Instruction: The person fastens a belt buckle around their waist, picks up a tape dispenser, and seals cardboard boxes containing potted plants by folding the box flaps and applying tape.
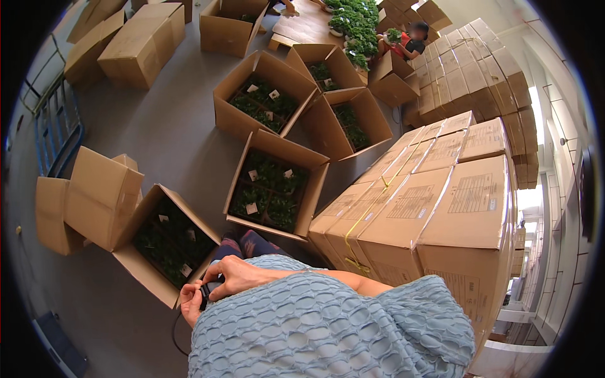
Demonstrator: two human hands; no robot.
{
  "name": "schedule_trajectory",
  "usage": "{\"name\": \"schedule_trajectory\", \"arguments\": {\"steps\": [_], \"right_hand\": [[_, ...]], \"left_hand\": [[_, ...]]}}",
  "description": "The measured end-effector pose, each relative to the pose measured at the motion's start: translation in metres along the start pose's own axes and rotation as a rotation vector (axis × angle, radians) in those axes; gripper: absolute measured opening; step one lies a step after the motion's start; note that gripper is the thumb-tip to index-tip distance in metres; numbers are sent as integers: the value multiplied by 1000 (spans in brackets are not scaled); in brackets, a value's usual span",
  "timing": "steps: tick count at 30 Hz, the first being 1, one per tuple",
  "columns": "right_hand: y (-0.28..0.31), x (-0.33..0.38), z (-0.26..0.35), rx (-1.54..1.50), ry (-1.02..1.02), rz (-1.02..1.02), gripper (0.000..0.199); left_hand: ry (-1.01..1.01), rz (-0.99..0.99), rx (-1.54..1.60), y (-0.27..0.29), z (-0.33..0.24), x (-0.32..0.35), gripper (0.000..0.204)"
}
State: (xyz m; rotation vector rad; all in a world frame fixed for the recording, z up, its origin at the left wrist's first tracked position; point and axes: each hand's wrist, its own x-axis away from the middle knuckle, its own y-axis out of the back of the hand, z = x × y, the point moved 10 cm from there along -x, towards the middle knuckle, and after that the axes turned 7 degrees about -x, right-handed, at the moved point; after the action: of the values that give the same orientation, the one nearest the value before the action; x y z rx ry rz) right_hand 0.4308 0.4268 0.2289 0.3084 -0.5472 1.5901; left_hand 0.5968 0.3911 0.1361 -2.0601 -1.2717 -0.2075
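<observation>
My right hand (236, 275) reaches across my body from the right and is closed on a small black device (209, 291) in front of my waist. The fingers of my left hand (190, 303) grip the same device from its left side. A thin dark cable (175, 334) hangs in a curve below the left hand. What the device is exactly, I cannot make out. Just beyond my hands stands an open cardboard box (134, 258) with green potted plants (170, 242) and white tags inside.
More open boxes (231, 208) of plants stand ahead. Strapped cartons (403, 214) are stacked close on my right. Closed boxes (104, 189) and a blue metal trolley (60, 129) are at left. Far off, a person (413, 43) is beside plants (350, 28) near a wooden table (302, 28).
</observation>
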Motion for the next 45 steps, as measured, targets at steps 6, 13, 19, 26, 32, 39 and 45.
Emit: {"name": "schedule_trajectory", "arguments": {"steps": [6, 13, 19, 26, 32, 39, 45], "right_hand": [[9, -11, -15, -66, 89, -132, 48], [5, -11, -13, -84, 19, -144, 46], [4, -11, -13, -76, 40, -217, 43], [-3, -12, -13, -23, -2, -179, 44], [2, -11, -15, -18, 44, -269, 49], [-4, -8, -11, -27, 10, -221, 52], [-4, -8, -12, 27, -5, -206, 58]], "left_hand": [[101, 120, -44, -8, 1, -5, 39], [-11, 200, -104, 9, 3, -12, 56], [24, 187, -204, 17, 2, -15, 40], [-55, 262, -147, 14, -4, -18, 38], [89, 37, -186, 11, -1, -10, 40], [-100, 36, -399, -1, -16, -6, 31], [-273, 10, -469, 0, -25, 2, 21]]}}
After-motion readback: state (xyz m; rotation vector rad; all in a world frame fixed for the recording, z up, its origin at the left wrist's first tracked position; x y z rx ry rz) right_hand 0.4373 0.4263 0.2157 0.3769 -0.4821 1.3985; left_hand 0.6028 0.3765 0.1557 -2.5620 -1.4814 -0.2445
